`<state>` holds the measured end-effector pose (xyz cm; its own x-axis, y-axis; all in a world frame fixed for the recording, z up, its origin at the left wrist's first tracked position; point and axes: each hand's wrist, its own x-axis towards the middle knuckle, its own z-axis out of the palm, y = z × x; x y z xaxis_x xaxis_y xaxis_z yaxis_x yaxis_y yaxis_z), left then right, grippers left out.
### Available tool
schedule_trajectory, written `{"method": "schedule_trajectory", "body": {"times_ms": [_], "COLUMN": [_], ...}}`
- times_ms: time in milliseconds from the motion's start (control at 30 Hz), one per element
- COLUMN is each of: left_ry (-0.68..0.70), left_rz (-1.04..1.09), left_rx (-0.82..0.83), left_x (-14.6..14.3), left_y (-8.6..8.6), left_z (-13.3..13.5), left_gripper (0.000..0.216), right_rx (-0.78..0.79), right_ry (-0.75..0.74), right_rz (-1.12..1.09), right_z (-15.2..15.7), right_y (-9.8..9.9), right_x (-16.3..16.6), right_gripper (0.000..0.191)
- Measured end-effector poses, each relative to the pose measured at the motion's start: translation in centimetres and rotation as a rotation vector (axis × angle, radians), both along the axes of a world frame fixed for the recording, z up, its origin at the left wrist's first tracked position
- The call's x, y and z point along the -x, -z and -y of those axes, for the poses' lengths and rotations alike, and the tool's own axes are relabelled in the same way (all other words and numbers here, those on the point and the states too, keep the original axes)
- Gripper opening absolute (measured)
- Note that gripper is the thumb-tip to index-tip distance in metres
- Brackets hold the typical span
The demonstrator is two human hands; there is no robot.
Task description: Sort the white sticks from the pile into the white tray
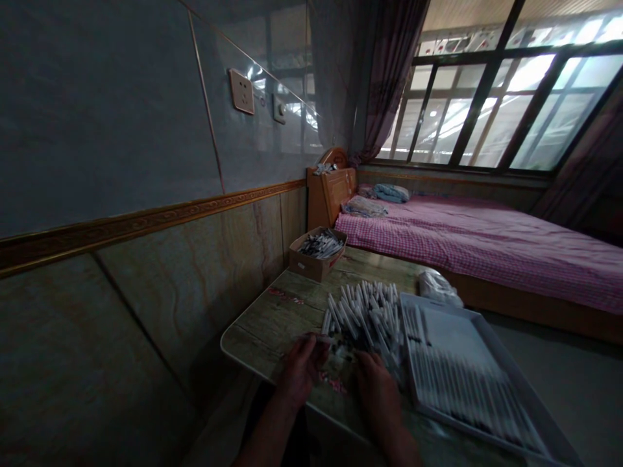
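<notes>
Over the near edge of the table, my left hand (302,364) is closed on a slim white pen (322,339), which lies roughly level. To its right, my right hand (376,383) reaches among small black pieces (342,352) that look like pen caps. Its fingers are bent together, and anything between them is too dark to make out. Just beyond both hands, a heap of white pens (365,311) points mostly upward and away. A pale tray (455,331) on the right holds a long row of similar pens lying side by side, with a few more at its far left.
A cardboard box (306,264) full of pens stands at the table's far left corner by the tiled wall. Behind the tray sits a clear plastic bag (439,287). Pink bits (335,384) lie near the table edge. A bed (462,227) adjoins the far side.
</notes>
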<state>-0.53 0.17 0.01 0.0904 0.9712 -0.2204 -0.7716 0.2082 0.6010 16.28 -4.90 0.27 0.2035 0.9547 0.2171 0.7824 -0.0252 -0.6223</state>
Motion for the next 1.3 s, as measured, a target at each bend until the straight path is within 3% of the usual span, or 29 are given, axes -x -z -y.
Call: {"method": "schedule_trajectory", "body": {"times_ms": [100,200,367,567,933,1300], "left_ry": [0.013,0.014,0.027,0.011,0.014,0.011], "left_rz": [-0.013,-0.036,-0.106,-0.177,-0.173,-0.227], "left_rx": [-0.01,-0.004,-0.023,-0.022,-0.039,-0.036], "left_x": [0.0,0.1,0.0,-0.4,-0.5,-0.7], "left_y": [0.4,0.8,0.6,0.0,0.4,-0.3], "left_z": [0.2,0.4,0.8,1.2,0.9,1.2], "left_gripper": [0.032,0.033,0.04,0.044,0.043,0.045], "right_rx": [0.104,0.125,-0.101,-0.223,-0.204,-0.134], "right_ry": [-0.001,0.004,-0.02,-0.008,0.079,0.081], "right_rz": [0.194,0.238,-0.144,-0.517,-0.972,-1.096], "right_z": [-0.5,-0.9,-0.7,-0.2,-1.3,-1.6], "right_y": [-0.5,-0.8,0.2,0.1,1.5,2.1], "right_x": [1.2,1.7,0.7,0.1,3.0,3.1], "right_gripper": [0.03,0.025,0.022,0.03,0.035,0.034]}}
